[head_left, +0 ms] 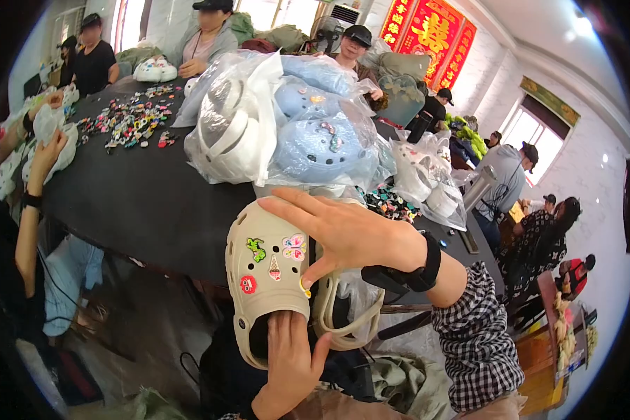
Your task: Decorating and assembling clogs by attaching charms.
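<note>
A beige foam clog is held up at the table's near edge, its opening toward me. On its top sit a green charm, a pink butterfly charm, an ice cream cone charm and a red round charm. My left hand has its fingers inside the opening; their tips are hidden. Across the toe reaches my right hand, its thumb pressed by a small yellowish charm on the clog's side. A second beige clog hangs right beside the first.
Bagged white clogs and bagged blue clogs are piled on the dark table. Loose charms are scattered at the left, more charms right of the pile. At the left, a co-worker's hand holds something whitish. Other people sit around.
</note>
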Demonstrator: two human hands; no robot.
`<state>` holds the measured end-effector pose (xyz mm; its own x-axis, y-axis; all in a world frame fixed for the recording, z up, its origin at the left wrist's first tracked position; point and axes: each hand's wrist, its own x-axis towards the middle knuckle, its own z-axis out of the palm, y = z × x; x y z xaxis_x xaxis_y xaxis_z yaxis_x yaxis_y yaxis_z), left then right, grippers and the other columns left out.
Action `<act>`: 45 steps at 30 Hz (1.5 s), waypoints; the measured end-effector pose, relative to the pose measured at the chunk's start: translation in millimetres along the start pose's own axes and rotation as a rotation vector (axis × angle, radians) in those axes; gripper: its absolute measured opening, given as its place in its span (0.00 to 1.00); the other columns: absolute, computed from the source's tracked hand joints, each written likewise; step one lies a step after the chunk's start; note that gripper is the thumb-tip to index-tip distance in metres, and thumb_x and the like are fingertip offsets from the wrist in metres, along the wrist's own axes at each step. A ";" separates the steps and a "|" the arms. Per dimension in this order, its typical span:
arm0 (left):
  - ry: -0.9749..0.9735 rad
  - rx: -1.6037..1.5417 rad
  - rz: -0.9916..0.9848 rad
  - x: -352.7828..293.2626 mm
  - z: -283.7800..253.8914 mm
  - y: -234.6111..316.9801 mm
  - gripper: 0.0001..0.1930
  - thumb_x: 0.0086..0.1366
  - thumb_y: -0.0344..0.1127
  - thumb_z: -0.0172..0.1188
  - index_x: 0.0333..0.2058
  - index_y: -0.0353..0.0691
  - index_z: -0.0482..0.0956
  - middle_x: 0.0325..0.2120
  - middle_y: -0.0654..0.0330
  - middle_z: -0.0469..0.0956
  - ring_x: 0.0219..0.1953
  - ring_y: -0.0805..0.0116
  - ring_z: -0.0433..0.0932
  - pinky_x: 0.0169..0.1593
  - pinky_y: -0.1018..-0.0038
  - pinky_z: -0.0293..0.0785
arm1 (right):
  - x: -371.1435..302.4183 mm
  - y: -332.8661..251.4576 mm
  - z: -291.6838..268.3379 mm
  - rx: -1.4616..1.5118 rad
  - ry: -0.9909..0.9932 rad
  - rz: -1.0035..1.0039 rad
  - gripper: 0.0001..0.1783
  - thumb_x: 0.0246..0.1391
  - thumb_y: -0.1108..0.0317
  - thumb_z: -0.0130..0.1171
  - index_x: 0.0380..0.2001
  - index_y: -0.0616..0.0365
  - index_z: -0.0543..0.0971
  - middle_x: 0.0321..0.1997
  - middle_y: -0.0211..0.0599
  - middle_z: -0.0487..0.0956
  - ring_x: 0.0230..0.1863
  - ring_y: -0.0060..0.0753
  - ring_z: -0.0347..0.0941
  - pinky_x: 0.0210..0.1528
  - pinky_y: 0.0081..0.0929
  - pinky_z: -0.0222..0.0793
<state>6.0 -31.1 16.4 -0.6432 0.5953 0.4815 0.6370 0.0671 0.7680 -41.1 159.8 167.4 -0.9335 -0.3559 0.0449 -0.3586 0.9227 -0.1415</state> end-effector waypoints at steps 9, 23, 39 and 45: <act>-0.089 0.105 0.157 8.2 -2.1 -15.4 0.36 0.65 0.46 0.60 0.58 0.18 0.61 0.52 0.29 0.66 0.55 0.31 0.65 0.59 0.49 0.61 | -59.1 -0.9 13.3 -0.130 0.341 0.015 0.45 0.47 0.60 0.69 0.66 0.61 0.61 0.66 0.51 0.64 0.64 0.54 0.64 0.62 0.42 0.64; -0.149 0.114 0.052 26.4 -11.2 -7.4 0.34 0.69 0.50 0.53 0.58 0.21 0.61 0.52 0.32 0.67 0.54 0.34 0.65 0.59 0.50 0.59 | -179.4 -39.0 142.2 0.969 0.839 0.575 0.43 0.58 0.61 0.63 0.70 0.60 0.55 0.72 0.47 0.56 0.71 0.43 0.56 0.69 0.40 0.57; -0.099 0.192 -0.119 27.0 -3.0 12.5 0.34 0.56 0.34 0.66 0.57 0.23 0.63 0.50 0.36 0.70 0.53 0.34 0.66 0.56 0.50 0.61 | -148.7 -83.0 182.7 0.816 0.855 0.439 0.63 0.48 0.56 0.70 0.73 0.63 0.37 0.75 0.64 0.28 0.77 0.63 0.26 0.74 0.49 0.38; -0.077 0.229 -0.127 28.5 -14.1 7.8 0.29 0.53 0.29 0.64 0.53 0.26 0.67 0.47 0.38 0.71 0.53 0.36 0.66 0.55 0.51 0.64 | -149.1 -88.4 187.1 0.760 0.846 0.378 0.60 0.50 0.55 0.70 0.73 0.62 0.42 0.75 0.64 0.28 0.77 0.63 0.28 0.73 0.49 0.41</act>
<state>-13.3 -24.8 42.1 -0.6951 0.6294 0.3473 0.6388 0.3193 0.7000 131.5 103.6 -11.8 -0.7904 0.3920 0.4707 -0.2297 0.5226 -0.8210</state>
